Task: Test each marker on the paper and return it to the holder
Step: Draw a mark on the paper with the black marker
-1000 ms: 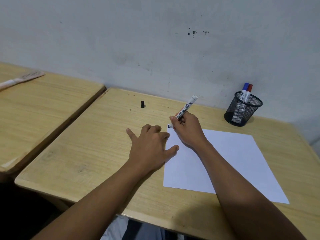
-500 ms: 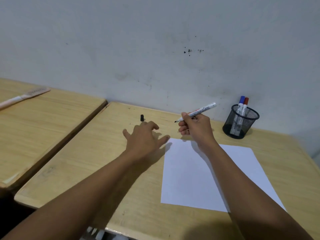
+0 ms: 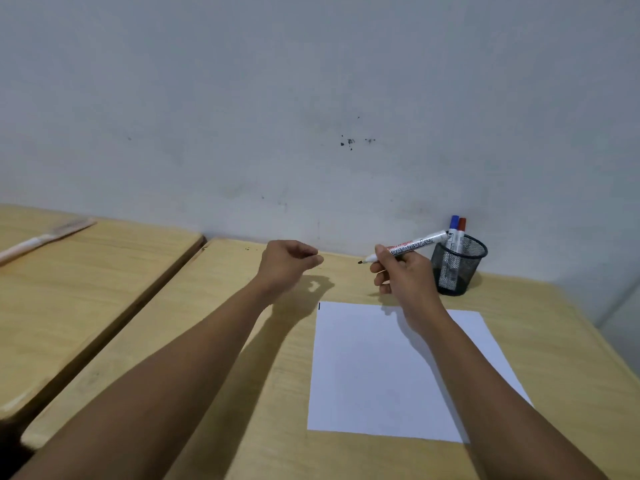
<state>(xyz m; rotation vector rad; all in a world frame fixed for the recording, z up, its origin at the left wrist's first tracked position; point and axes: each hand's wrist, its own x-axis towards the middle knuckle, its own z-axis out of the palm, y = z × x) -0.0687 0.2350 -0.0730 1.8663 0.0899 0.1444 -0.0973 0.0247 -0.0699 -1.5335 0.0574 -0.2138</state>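
My right hand [image 3: 403, 275] grips an uncapped white whiteboard marker [image 3: 410, 247], held level above the desk, black tip pointing left. Its rear end reaches the black mesh holder [image 3: 457, 271] at the back right, where a blue-capped marker [image 3: 454, 223] and a red-capped marker [image 3: 461, 225] stand. My left hand [image 3: 287, 265] hovers left of the tip, fingers pinched together over the spot where the black cap stood; the cap itself is hidden. White paper [image 3: 381, 368] lies below both hands, with a short black stroke [image 3: 319, 306] at its top-left corner.
The wooden desk [image 3: 214, 323] backs onto a grey wall. A second desk [image 3: 86, 289] adjoins on the left across a dark gap, with a pale brush-like stick [image 3: 41, 239] lying on it.
My right hand lifted the marker off the paper's corner and turned it level. My left hand left the desk, reached back to the black cap and closed over it. The view tilted upward.
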